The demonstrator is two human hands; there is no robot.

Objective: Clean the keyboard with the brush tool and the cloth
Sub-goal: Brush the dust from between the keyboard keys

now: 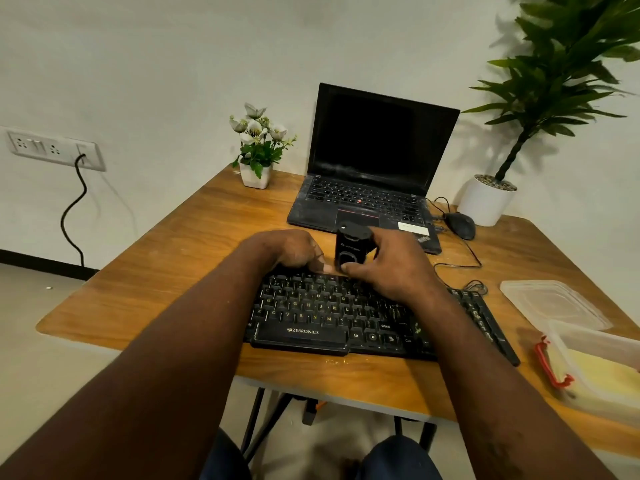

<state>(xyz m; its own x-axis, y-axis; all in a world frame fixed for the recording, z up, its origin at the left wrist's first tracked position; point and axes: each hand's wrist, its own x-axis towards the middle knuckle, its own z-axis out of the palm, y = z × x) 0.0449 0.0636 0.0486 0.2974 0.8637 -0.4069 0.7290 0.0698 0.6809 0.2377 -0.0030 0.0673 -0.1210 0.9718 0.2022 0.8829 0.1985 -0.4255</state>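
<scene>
Over the ZEBRONICS keyboard [311,317], the right hand [391,268] grips the brush tool [349,249].

Bare desk [156,271] is lying open left of the keyboard [311,313]. The strip between keyboard and laptop [363,192] is being filled by the left hand [287,251], the right hand [391,265] and the brush tool [349,251]. Rightward, a mouse [460,225], a lid [550,303] and a container [595,344] are crowding the way; a flower pot [255,174] is flanking the laptop's left.
</scene>
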